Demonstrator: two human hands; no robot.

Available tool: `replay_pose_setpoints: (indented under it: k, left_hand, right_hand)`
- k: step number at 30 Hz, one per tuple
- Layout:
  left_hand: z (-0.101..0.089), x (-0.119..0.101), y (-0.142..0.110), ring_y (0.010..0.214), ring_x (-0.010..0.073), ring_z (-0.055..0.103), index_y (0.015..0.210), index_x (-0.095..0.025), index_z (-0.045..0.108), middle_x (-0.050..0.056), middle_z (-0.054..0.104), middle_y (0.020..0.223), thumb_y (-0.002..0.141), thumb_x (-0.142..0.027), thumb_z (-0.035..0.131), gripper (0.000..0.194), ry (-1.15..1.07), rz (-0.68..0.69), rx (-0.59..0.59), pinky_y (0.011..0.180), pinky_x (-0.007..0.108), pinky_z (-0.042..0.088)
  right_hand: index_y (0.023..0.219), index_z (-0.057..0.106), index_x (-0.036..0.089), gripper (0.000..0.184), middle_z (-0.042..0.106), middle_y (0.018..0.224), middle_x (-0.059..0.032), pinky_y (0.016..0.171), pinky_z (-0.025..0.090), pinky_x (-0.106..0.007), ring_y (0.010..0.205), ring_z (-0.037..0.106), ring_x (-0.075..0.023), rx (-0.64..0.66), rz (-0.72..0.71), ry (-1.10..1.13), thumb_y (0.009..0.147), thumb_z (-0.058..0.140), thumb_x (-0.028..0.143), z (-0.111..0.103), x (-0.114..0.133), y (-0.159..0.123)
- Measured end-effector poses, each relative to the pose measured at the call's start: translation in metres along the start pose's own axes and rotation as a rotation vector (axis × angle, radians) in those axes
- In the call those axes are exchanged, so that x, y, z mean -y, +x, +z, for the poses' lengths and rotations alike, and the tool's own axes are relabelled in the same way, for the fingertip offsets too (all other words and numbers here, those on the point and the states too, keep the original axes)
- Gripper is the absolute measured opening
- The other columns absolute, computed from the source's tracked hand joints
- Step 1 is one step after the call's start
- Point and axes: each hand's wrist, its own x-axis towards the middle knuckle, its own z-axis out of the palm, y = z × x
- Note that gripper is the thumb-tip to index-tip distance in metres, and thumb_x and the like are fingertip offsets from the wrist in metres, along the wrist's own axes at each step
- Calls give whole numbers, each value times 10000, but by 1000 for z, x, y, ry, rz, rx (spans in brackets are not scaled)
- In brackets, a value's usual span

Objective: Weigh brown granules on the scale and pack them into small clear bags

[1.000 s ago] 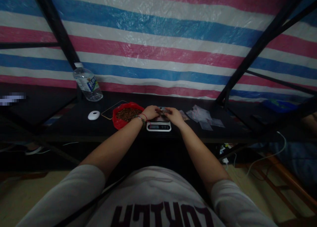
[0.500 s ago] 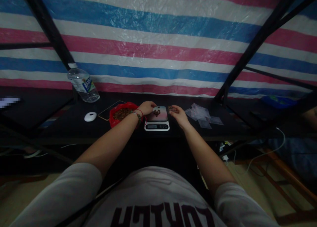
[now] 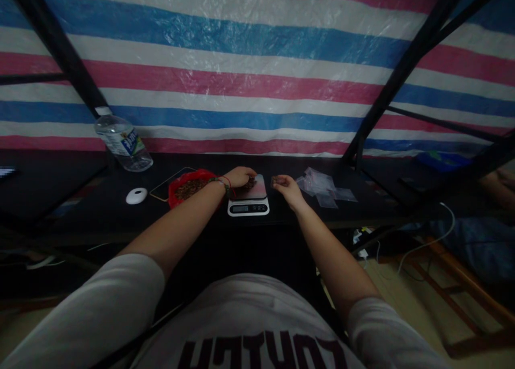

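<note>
A kitchen scale (image 3: 248, 210) with a shiny plate and a dark display stands in front of me. My left hand (image 3: 240, 177) reaches over its plate, fingers curled down around a small heap of brown pieces (image 3: 250, 184). Whether they are nuts, beans or pellets is too small to tell. To the right of the scale, my right hand (image 3: 287, 186) pinches a small clear plastic bag (image 3: 275, 182) with some brown pieces in it. Left of the scale is a red bag (image 3: 172, 189), opened wide and full of the same brown pieces, partly hidden by my left wrist.
Several flat clear zip bags (image 3: 321, 184) lie right of my right hand. A white mouse-shaped object (image 3: 136, 196) and a large plastic bottle (image 3: 124, 141) are on the left of the black table (image 3: 96, 213). Black metal posts and a striped sheet stand behind. Another person's arm (image 3: 499, 189) shows far right.
My left hand has moved right and its fingers have closed around the brown pieces on the scale. My right hand keeps its pinch on the small bag. The view has shifted slightly.
</note>
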Motion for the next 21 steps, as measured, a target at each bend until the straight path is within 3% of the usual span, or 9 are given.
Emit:
replay_pose_setpoints:
  k: [6,10,15,21]
  left_hand:
    - [-11,-1,-15,1065,173,620,1091,-159,701,51,698,1141,802,-126,436,394,-18,27,11,982,254,439]
    - [-25,-5,-34,1063,177,618,1107,-141,690,66,689,1150,805,-128,400,419,-52,68,-145,998,286,436]
    - [-29,-7,-85,1021,181,632,1064,-142,700,66,703,1084,821,-172,397,389,-95,74,-328,974,311,465]
    - [-24,-4,-139,969,191,648,1030,-170,708,61,712,1037,869,-243,418,340,56,94,-390,924,323,490]
  right_hand:
    - [1027,587,199,467,664,941,-47,875,490,-400,871,633,-195,-63,-42,-62,611,737,351,-3,-9,6]
    - [1049,583,195,469,666,961,-57,868,501,-406,887,640,-202,-77,-74,-69,629,729,347,-7,-10,7]
    - [1048,571,195,470,666,967,-54,871,503,-395,873,647,-192,-54,-86,-2,631,732,338,-8,-9,5]
    - [1031,599,204,418,662,909,-39,758,521,-368,800,628,-184,-69,-100,-138,659,701,366,-4,-17,1]
